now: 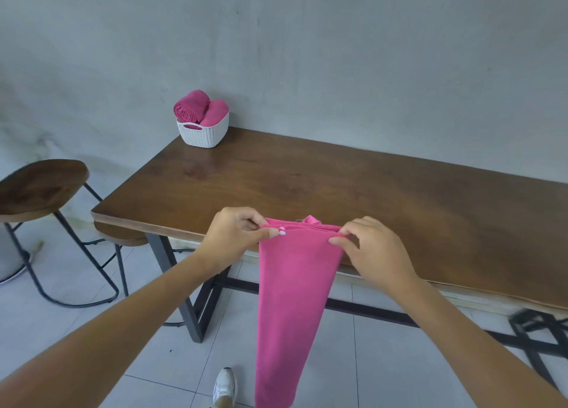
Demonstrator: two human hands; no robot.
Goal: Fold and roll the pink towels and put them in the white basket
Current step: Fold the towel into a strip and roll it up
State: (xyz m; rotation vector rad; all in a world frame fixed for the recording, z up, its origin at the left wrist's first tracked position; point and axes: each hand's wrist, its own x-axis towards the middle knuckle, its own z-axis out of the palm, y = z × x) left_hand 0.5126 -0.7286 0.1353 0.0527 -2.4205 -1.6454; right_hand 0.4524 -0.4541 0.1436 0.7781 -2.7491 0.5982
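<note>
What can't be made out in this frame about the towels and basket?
Head view, held pink towel: lower end cut off by the bottom edge.
Head view, white basket: its wall hides anything under the two rolled towels.
Head view, towel's fold layers: pinched under left hand and right hand.

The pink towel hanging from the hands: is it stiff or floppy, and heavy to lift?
Probably floppy: the pink towel hangs limp and narrowing below the left hand and right hand. Likely light, since fingertip pinches at its top edge alone carry it.
</note>
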